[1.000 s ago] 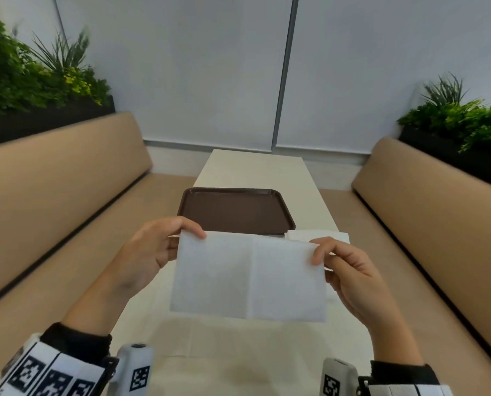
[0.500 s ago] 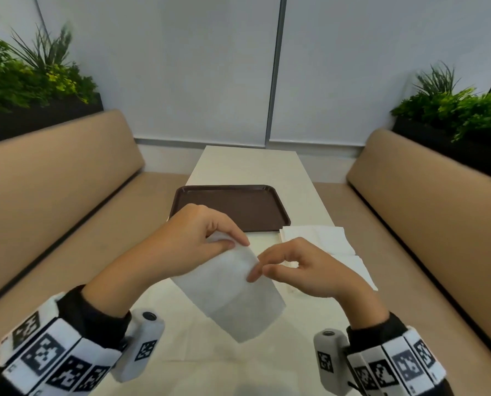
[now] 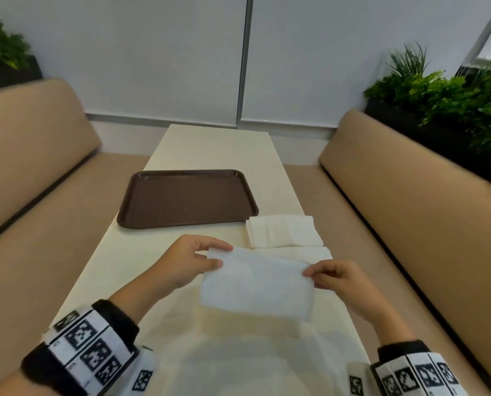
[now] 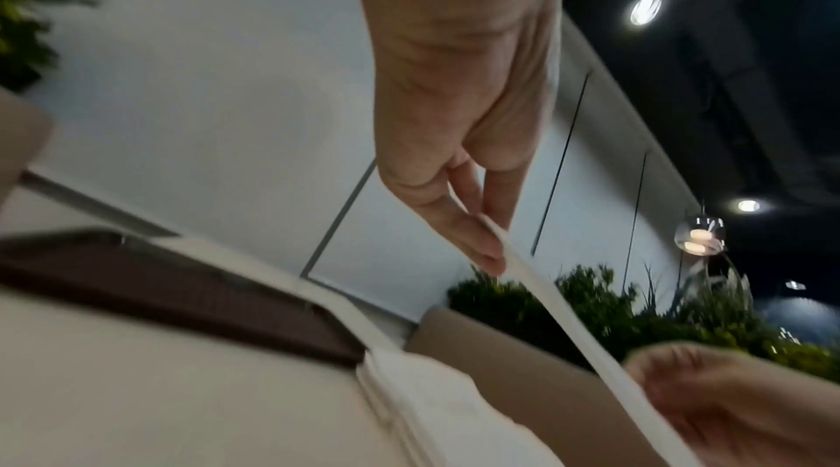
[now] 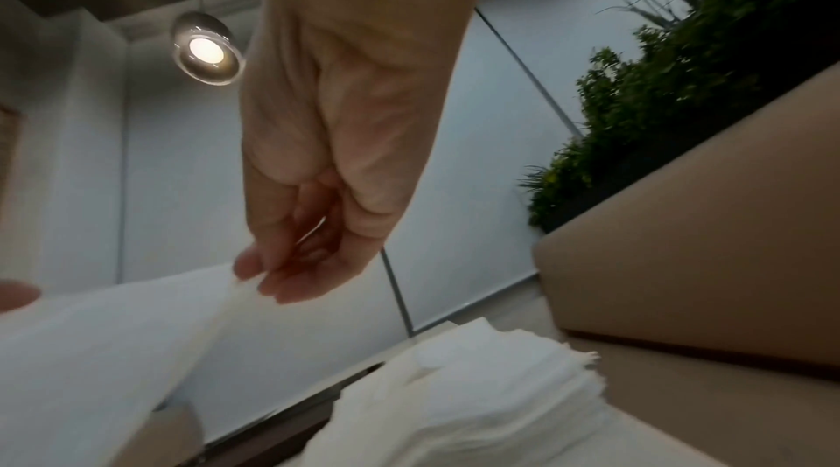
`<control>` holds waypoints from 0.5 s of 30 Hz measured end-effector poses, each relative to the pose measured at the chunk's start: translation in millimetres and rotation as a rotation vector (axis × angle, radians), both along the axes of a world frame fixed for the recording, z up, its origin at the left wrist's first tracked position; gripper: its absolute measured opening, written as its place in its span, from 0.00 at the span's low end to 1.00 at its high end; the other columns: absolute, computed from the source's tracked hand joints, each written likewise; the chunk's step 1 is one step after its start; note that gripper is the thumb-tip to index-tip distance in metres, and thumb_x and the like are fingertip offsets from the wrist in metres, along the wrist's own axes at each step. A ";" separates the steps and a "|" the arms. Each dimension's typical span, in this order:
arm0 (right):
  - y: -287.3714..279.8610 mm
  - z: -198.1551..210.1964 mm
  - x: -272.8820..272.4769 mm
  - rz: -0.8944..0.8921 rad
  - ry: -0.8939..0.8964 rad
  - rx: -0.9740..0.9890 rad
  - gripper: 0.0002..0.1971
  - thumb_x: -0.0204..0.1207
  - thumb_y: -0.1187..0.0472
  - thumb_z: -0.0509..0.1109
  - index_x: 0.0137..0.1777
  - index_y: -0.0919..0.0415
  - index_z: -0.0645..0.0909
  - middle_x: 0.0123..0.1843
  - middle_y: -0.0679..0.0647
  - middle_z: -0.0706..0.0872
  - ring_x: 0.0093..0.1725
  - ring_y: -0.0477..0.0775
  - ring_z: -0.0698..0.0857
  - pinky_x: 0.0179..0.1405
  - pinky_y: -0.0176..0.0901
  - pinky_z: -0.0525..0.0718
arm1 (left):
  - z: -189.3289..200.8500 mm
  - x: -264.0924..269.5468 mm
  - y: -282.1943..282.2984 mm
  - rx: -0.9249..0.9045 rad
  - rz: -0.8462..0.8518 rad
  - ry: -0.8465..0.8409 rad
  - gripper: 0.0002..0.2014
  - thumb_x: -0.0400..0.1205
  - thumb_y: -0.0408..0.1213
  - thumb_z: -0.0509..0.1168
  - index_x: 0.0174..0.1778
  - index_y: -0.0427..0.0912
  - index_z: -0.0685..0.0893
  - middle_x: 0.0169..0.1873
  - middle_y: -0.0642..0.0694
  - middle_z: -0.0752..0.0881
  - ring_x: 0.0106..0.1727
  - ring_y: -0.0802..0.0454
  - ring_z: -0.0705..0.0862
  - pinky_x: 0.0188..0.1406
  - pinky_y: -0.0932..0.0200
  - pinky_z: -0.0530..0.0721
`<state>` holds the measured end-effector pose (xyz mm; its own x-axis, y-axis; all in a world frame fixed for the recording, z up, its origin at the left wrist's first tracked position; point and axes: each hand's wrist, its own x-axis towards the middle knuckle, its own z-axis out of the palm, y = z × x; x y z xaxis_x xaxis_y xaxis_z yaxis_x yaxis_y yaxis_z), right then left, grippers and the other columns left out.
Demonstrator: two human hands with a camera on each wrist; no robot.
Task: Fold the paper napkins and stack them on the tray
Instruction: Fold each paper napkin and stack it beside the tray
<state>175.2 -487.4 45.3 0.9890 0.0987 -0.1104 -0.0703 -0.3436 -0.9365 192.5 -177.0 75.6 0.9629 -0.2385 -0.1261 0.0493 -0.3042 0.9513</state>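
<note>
A white paper napkin (image 3: 255,284), folded into a long rectangle, hangs above the table's near half. My left hand (image 3: 220,257) pinches its upper left corner and my right hand (image 3: 310,277) pinches its upper right corner. In the left wrist view the napkin (image 4: 559,313) shows edge-on, running from my left hand (image 4: 493,245) down to the right hand. In the right wrist view my right hand (image 5: 254,277) pinches the napkin (image 5: 104,338) at its corner. A brown tray (image 3: 187,198) with nothing on it lies farther back. A pile of unfolded napkins (image 3: 284,231) sits to the tray's right front.
The cream table (image 3: 218,147) is narrow and runs away from me to a white wall. Tan benches (image 3: 410,195) flank it on both sides, with planters (image 3: 444,95) of green plants behind their backs.
The napkin was spread wide, then my hands met over it; now they have drawn apart with the napkin halved in height. The view has tipped down.
</note>
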 end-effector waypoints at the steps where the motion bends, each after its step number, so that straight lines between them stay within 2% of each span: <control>1: -7.2 0.1 8.1 -0.089 -0.005 0.030 0.10 0.77 0.74 0.68 0.45 0.63 0.89 0.48 0.59 0.91 0.46 0.49 0.90 0.53 0.43 0.87 | -11.7 10.4 -13.8 -0.034 0.015 0.010 0.15 0.77 0.23 0.69 0.46 0.50 0.90 0.52 0.48 0.90 0.45 0.52 0.90 0.47 0.61 0.87; 3: -19.5 2.2 26.2 -0.233 -0.034 0.023 0.05 0.75 0.70 0.73 0.48 0.63 0.86 0.48 0.60 0.89 0.37 0.45 0.89 0.38 0.35 0.85 | -31.8 31.9 -43.3 -0.130 0.051 0.049 0.13 0.77 0.22 0.69 0.45 0.47 0.89 0.56 0.42 0.88 0.48 0.51 0.88 0.50 0.60 0.86; 5: -30.9 -0.6 47.1 -0.323 -0.014 -0.032 0.11 0.70 0.69 0.78 0.50 0.62 0.83 0.49 0.58 0.87 0.35 0.49 0.89 0.27 0.33 0.82 | -48.8 50.7 -70.8 -0.194 0.062 0.094 0.12 0.76 0.22 0.70 0.49 0.43 0.87 0.59 0.38 0.86 0.50 0.49 0.87 0.46 0.65 0.87; 6: -35.1 -3.5 57.5 -0.350 0.006 -0.073 0.14 0.68 0.69 0.79 0.51 0.62 0.81 0.50 0.59 0.86 0.38 0.54 0.88 0.26 0.36 0.83 | -57.5 59.2 -82.9 -0.196 0.063 0.113 0.14 0.75 0.22 0.71 0.52 0.42 0.86 0.60 0.37 0.84 0.52 0.48 0.86 0.45 0.67 0.86; 8: -41.1 -15.6 78.1 -0.376 0.038 -0.218 0.18 0.66 0.69 0.81 0.53 0.60 0.80 0.55 0.59 0.83 0.47 0.59 0.85 0.36 0.47 0.87 | -74.4 73.2 -101.4 -0.129 0.064 0.133 0.18 0.73 0.24 0.74 0.56 0.43 0.85 0.61 0.39 0.83 0.55 0.46 0.85 0.47 0.64 0.85; 10: -45.4 -31.7 92.8 -0.344 0.067 -0.398 0.21 0.65 0.66 0.82 0.57 0.58 0.80 0.61 0.57 0.78 0.57 0.58 0.80 0.53 0.57 0.86 | -89.0 81.8 -112.0 -0.015 0.076 0.134 0.21 0.71 0.25 0.75 0.60 0.42 0.85 0.61 0.41 0.83 0.52 0.48 0.84 0.52 0.60 0.83; 12: -47.5 -47.7 101.0 -0.280 0.085 -0.539 0.23 0.67 0.64 0.81 0.62 0.59 0.79 0.66 0.56 0.74 0.64 0.57 0.76 0.63 0.51 0.80 | -102.8 87.1 -116.5 0.094 0.080 0.120 0.23 0.71 0.24 0.74 0.62 0.40 0.84 0.61 0.41 0.83 0.50 0.50 0.82 0.53 0.61 0.81; 15: -46.3 -65.0 104.2 -0.216 0.095 -0.621 0.24 0.70 0.62 0.79 0.65 0.60 0.77 0.70 0.54 0.71 0.66 0.55 0.75 0.61 0.40 0.73 | -118.5 92.3 -118.1 0.223 0.045 0.094 0.23 0.73 0.22 0.71 0.65 0.38 0.82 0.64 0.42 0.82 0.59 0.47 0.82 0.57 0.64 0.78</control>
